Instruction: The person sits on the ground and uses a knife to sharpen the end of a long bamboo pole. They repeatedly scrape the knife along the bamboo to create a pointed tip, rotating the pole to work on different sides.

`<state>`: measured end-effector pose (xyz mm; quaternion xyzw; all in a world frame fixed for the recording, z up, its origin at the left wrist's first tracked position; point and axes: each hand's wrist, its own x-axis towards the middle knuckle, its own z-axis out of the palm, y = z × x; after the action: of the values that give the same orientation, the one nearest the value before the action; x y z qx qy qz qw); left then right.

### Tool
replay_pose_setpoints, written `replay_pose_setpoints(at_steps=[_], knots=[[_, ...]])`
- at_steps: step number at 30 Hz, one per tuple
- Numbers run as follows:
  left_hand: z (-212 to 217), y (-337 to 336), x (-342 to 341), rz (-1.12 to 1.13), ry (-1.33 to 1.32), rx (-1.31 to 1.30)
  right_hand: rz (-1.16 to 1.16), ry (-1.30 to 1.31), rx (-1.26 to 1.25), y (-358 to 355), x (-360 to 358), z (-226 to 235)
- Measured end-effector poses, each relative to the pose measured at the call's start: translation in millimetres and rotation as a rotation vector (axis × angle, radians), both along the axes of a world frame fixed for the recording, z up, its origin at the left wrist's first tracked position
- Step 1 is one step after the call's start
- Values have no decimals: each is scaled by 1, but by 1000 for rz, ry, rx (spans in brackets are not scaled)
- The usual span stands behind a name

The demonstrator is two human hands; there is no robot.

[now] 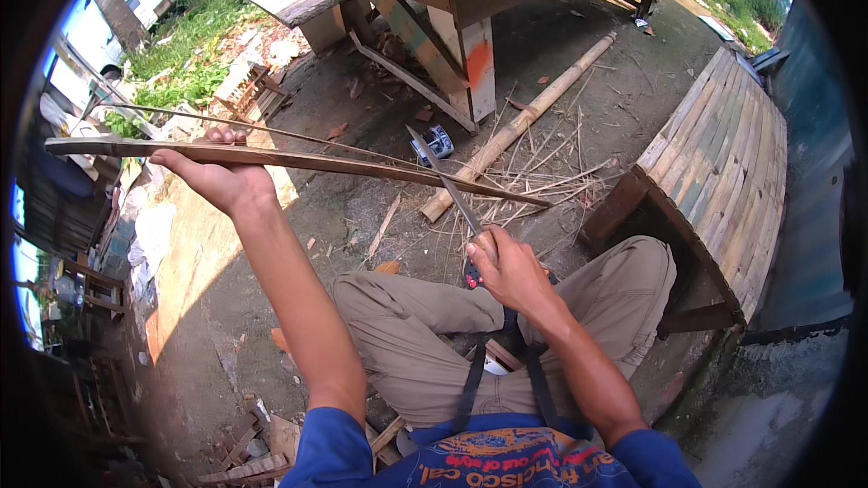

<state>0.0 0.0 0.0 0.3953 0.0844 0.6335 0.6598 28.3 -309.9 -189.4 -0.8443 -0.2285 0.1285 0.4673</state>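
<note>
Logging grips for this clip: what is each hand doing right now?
Left hand: closed on a long bamboo strip.
Right hand: closed on a knife.

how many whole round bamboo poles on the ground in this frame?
1: a bamboo pole lying diagonally on the dirt, from beside the wooden table's leg down toward the shavings. Others may be hidden under the table.

Open dirt is sitting under the strip (298,161), so there's room below. The pole (520,122) and shavings (542,183) are cluttering the ground past the knife (443,179), the bench (719,158) is boxing in the right, and the table legs (470,59) are blocking straight ahead.
</note>
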Motion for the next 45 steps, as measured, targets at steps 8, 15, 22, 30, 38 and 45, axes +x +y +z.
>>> replay_pose_setpoints(at_steps=[8,15,22,30,38,45], knots=[[40,25,21,113,141,87,-65,41,-5,32,-5,-41],[40,33,28,93,141,112,-36,56,-11,25,-8,-29],[41,32,47,245,229,33,-79,89,107,42,5,-59],[40,31,45,225,269,52,9,-34,155,57,-1,-31],[25,74,38,184,229,47,-33,26,-55,34,56,-122],[25,79,42,207,253,38,-104,648,246,36,56,-119]])
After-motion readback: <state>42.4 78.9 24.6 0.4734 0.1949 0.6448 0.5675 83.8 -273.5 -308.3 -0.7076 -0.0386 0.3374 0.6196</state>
